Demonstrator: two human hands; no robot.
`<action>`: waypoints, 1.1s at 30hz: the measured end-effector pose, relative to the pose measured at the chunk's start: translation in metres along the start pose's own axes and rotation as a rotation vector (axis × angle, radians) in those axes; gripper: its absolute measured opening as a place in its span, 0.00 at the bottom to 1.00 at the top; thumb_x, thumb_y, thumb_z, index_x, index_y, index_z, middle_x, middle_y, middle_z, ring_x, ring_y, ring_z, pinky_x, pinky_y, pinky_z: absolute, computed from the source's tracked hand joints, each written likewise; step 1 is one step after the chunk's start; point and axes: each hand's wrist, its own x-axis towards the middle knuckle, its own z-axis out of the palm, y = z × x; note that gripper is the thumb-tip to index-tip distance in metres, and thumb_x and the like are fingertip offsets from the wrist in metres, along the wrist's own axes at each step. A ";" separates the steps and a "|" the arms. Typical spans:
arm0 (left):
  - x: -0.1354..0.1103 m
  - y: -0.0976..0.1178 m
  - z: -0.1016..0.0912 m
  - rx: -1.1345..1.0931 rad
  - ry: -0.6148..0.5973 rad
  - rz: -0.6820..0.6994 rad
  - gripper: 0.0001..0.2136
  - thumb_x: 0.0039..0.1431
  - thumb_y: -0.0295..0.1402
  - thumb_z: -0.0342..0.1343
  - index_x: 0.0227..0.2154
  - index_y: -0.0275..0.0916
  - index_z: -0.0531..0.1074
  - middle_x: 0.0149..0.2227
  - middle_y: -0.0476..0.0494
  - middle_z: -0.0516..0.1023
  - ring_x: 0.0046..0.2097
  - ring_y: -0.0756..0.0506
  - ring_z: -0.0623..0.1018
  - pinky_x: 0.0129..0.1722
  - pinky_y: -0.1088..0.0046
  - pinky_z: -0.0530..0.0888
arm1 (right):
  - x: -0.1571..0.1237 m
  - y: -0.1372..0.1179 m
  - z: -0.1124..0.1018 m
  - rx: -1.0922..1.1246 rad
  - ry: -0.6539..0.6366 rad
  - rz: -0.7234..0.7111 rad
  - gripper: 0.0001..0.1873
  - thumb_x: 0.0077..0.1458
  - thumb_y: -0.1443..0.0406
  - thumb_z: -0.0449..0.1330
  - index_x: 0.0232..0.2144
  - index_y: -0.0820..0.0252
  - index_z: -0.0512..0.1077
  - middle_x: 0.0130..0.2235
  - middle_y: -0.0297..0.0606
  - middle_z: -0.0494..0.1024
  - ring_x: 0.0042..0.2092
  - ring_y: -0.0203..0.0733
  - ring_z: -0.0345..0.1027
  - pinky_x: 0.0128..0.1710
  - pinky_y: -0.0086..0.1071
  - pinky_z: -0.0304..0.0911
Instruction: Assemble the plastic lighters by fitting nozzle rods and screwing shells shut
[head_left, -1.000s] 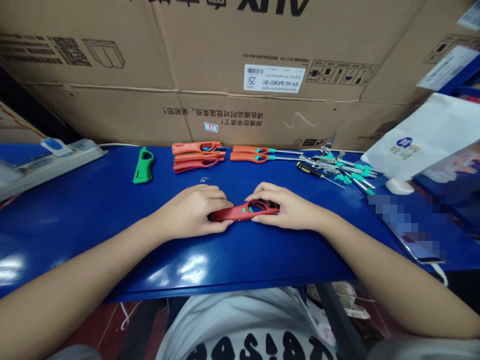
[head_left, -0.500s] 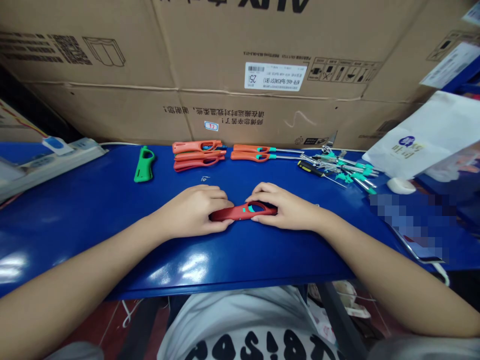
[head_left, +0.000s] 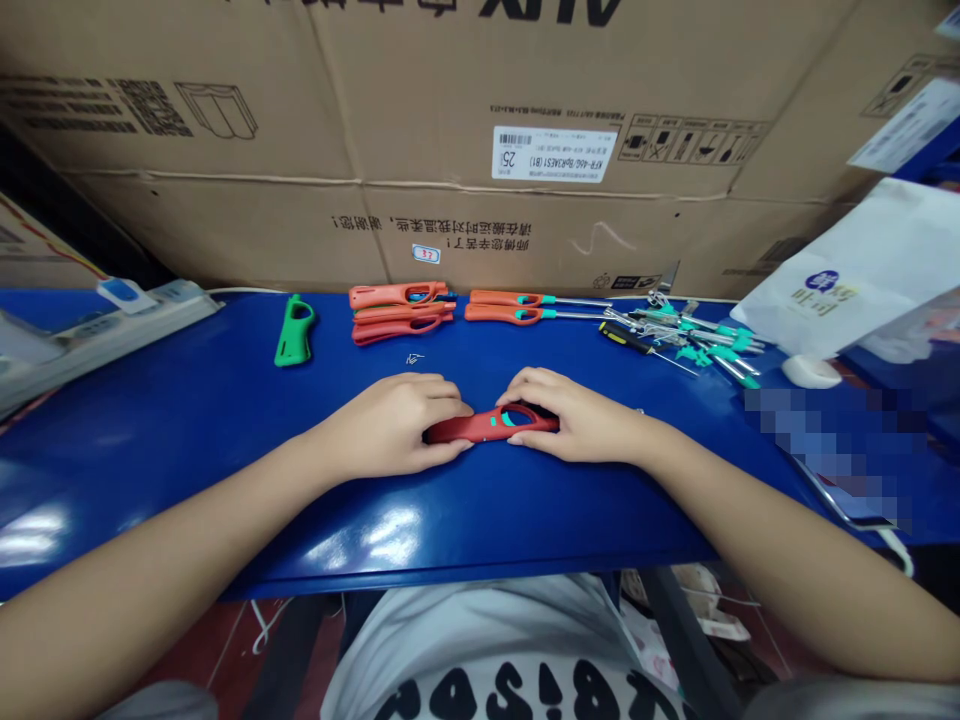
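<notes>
A red lighter handle (head_left: pixel 480 426) with teal parts lies flat on the blue table (head_left: pixel 187 430), directly in front of me. My left hand (head_left: pixel 390 420) is closed over its left end, fingers curled on top and thumb underneath. The right end, with its finger loop, is gripped by my right hand (head_left: pixel 577 415), whose fingers press down on it. Both hands rest on the table and hold the handle between them.
Behind lie a green handle (head_left: pixel 294 330), a stack of orange-red handles (head_left: pixel 401 312), two assembled lighters (head_left: pixel 525 307) and a pile of metal-and-teal parts with a screwdriver (head_left: pixel 686 335). Cardboard boxes (head_left: pixel 450 150) wall off the back. A power strip (head_left: pixel 105 320) sits left, a white bag (head_left: pixel 862 270) right.
Hardly anything differs: both hands stay clamped on the red handle in the same spot. The view has only drifted a little.
</notes>
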 end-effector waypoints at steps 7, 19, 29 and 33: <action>0.000 0.003 -0.001 0.001 -0.030 -0.032 0.12 0.66 0.38 0.57 0.47 0.39 0.78 0.42 0.42 0.81 0.43 0.42 0.80 0.45 0.67 0.73 | 0.000 0.001 0.002 0.009 0.018 0.002 0.16 0.60 0.63 0.66 0.49 0.57 0.72 0.49 0.43 0.76 0.53 0.49 0.70 0.56 0.45 0.65; -0.001 0.002 0.002 0.016 0.000 -0.009 0.08 0.65 0.37 0.58 0.38 0.39 0.80 0.38 0.44 0.80 0.38 0.43 0.78 0.39 0.68 0.72 | 0.002 0.000 0.002 -0.042 0.018 0.008 0.17 0.59 0.62 0.67 0.50 0.57 0.74 0.50 0.44 0.76 0.54 0.49 0.70 0.57 0.45 0.64; 0.000 0.009 0.008 -0.026 0.007 -0.148 0.08 0.64 0.37 0.60 0.39 0.40 0.81 0.38 0.44 0.80 0.39 0.44 0.79 0.36 0.70 0.71 | 0.004 -0.003 0.007 0.052 0.054 0.080 0.18 0.55 0.64 0.71 0.48 0.60 0.76 0.46 0.42 0.75 0.46 0.44 0.72 0.49 0.37 0.68; 0.001 0.015 0.008 0.168 0.009 -0.108 0.07 0.62 0.35 0.60 0.36 0.38 0.79 0.36 0.43 0.79 0.37 0.42 0.78 0.34 0.68 0.70 | 0.001 -0.003 0.005 -0.105 -0.011 0.015 0.19 0.62 0.60 0.64 0.53 0.63 0.74 0.50 0.47 0.74 0.50 0.48 0.72 0.51 0.40 0.68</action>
